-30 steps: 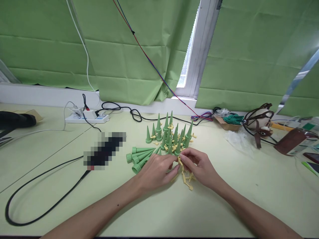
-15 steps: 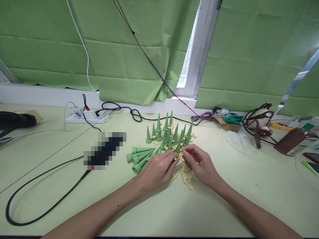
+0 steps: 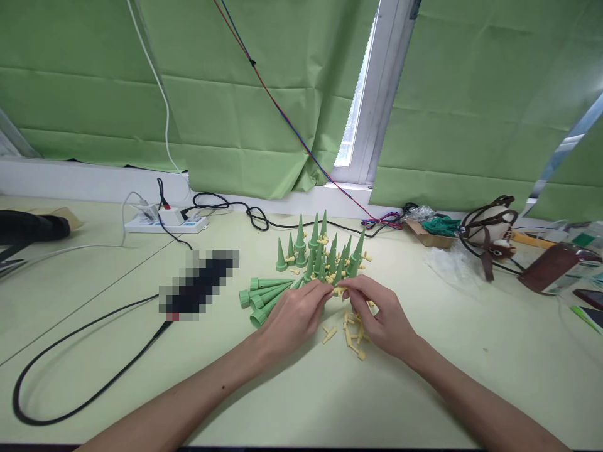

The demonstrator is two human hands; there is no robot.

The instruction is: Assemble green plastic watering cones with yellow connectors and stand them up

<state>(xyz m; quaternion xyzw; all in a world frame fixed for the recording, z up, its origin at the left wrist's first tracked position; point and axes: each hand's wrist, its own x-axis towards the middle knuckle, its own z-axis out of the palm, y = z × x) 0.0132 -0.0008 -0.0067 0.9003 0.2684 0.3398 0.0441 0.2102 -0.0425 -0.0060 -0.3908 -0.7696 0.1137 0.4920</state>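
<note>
Between the fingertips of both hands is a small yellow plastic valve (image 3: 338,291), pinched from either side. My left hand (image 3: 296,314) is closed on its left end, and my right hand (image 3: 382,312) grips the right end with thumb and index finger. Just beyond the hands, several green watering spikes (image 3: 314,236) stand upright with yellow valves on them. More green spikes (image 3: 262,302) lie on their sides left of my left hand, partly covered by it. Loose yellow valves (image 3: 349,339) lie below my hands, with a single valve (image 3: 329,334) a little apart.
A pixelated dark object (image 3: 198,285) with a black cable lies at the left. Behind it is a white power strip (image 3: 164,222). At the right are crumpled clear plastic (image 3: 455,267), a cardboard box (image 3: 431,235) and a dark red container (image 3: 560,269). Green curtains hang behind.
The yellow valve has turned from slanting downward to lying more nearly level. My fingertips have shifted slightly around it, and my left hand uncovers more of the single loose valve.
</note>
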